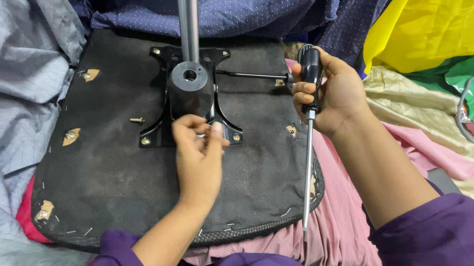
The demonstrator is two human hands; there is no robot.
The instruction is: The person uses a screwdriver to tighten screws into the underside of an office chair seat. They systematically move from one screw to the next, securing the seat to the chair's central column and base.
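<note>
The wide black fabric underside of the seat [106, 174] is open left and below the black metal mounting plate [192, 99], where only a small loose screw [137, 120] lies, while the upright shiny steel column [188, 18] and the thin black side lever [252, 75] block the top.

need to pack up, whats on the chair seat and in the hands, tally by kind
screwdriver, held in the right hand: 1
black metal mounting plate, touched by the left hand: 1
chrome post: 1
black lever rod: 1
loose screw on the seat underside: 1
Total: 5
</note>
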